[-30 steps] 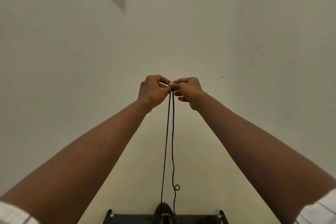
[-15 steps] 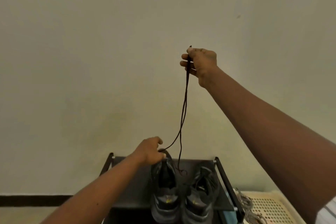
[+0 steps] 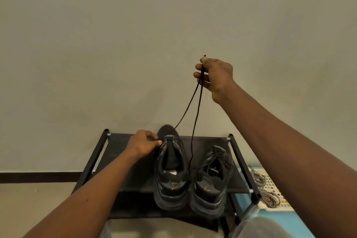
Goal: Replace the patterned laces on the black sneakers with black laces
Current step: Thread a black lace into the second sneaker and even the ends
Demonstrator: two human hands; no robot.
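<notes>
Black thin cord lace (image 3: 195, 114): light, limp, slippery. My right hand (image 3: 214, 75) pinches both strands near stiff tips, raised; strands drop to left black mesh sneaker (image 3: 172, 179) on black fabric shoe rack (image 3: 237, 152). My left hand (image 3: 143, 144) grips its tongue. I'd thread holding tips.

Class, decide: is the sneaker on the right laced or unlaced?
Laced: black laces criss-cross the right sneaker above its tongue, ends lying loose; whether tied cannot be told.
</notes>
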